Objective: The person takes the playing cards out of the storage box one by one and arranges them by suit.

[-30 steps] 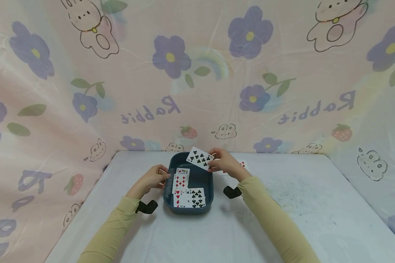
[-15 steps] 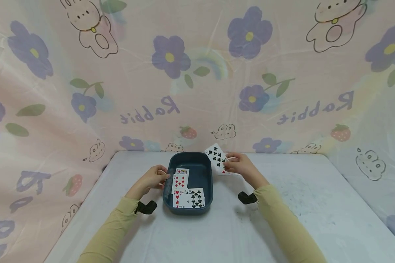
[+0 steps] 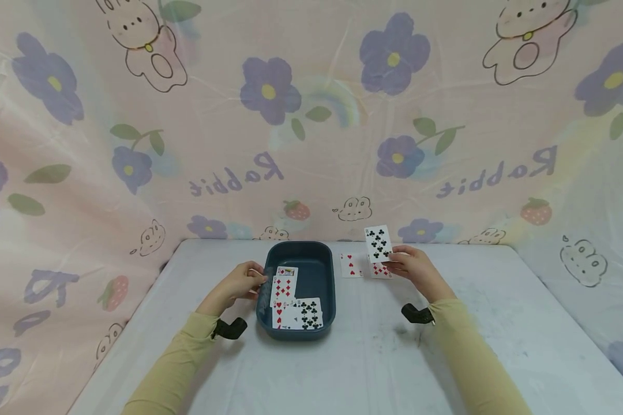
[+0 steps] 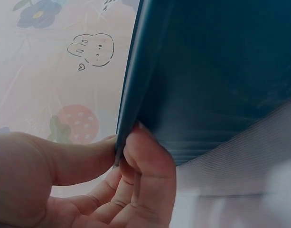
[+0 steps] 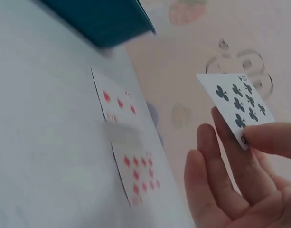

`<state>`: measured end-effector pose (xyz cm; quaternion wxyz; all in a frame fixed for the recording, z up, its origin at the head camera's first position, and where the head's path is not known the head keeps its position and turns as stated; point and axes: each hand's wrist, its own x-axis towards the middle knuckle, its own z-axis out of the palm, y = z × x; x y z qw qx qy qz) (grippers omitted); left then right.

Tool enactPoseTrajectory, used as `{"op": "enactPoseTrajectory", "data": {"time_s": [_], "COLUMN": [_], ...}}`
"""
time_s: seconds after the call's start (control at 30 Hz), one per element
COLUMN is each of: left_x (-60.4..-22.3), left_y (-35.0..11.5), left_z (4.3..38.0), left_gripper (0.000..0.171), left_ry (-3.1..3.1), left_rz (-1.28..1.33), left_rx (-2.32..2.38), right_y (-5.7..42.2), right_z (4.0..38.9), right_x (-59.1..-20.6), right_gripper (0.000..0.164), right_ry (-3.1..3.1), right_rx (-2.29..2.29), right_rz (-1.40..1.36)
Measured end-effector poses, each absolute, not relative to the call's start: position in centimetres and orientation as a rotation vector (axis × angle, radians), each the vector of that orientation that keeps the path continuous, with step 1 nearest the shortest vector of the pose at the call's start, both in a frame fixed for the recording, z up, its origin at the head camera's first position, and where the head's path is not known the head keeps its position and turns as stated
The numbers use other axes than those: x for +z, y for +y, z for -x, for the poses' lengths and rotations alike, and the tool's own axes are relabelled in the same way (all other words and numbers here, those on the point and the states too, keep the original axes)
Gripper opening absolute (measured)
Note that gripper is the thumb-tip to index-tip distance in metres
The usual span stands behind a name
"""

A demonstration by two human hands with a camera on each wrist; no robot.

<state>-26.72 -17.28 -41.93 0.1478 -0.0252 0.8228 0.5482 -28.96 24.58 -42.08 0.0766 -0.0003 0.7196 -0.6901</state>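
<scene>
left hand [image 3: 241, 282]: pinches blue tray [image 3: 315, 275] by its left rim | right hand [image 3: 415, 270]: holds eight of clubs [image 3: 378, 243] between thumb and fingers, face showing, raised above white table [image 3: 342, 369], right of tray | table: three of hearts [image 3: 351, 266] lies between tray and diamonds card [image 3: 381, 271] | tray: overlapping face-up cards [image 3: 297, 315] inside

Left fingers [image 4: 152, 159] pinching; right fingers [image 5: 247, 173] pinching, raised.
</scene>
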Motion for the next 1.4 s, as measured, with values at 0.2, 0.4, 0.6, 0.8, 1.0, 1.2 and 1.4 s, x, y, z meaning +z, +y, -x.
{"op": "enactPoseTrajectory", "data": {"time_s": [0.2,0.4,0.6,0.8,1.0,1.2,1.4], "left_x": [-41.9,-42.1,-42.0,-42.2,-42.3,-42.3,-42.3], "left_y": [-17.4,-17.6,-17.6,-17.5,-17.5,-17.4,-17.4], "left_z": [26.6,26.6,26.5,26.6,26.7,26.9,26.8], "left_gripper": [0.027,0.028,0.027,0.024,0.024,0.023,0.024], "left_ry": [2.354,2.354,2.343,2.331,2.327,2.331,2.337], "left_rz": [0.075,0.068,0.060,0.052,0.059,0.056,0.057], "left_rx": [1.587,1.595,1.603,1.623,1.616,1.604,1.613], "right_y": [27.1,28.6,29.8,30.4,30.8,31.0,31.0], "right_z": [28.6,28.5,28.4,28.3,28.4,28.6,28.8], "right_x": [-42.6,-43.7,-44.5,-44.9,-45.2,-45.3,-45.3], "right_gripper": [0.041,0.044,0.047,0.049,0.050,0.050,0.046], "right_ry": [2.178,2.170,2.167,2.180,2.182,2.179,2.184], "right_rx": [-2.044,-2.037,-2.045,-2.022,-1.985,-1.953,-1.949], "right_rz": [-0.039,-0.146,-0.244,-0.336,-0.406,-0.410,-0.398]}}
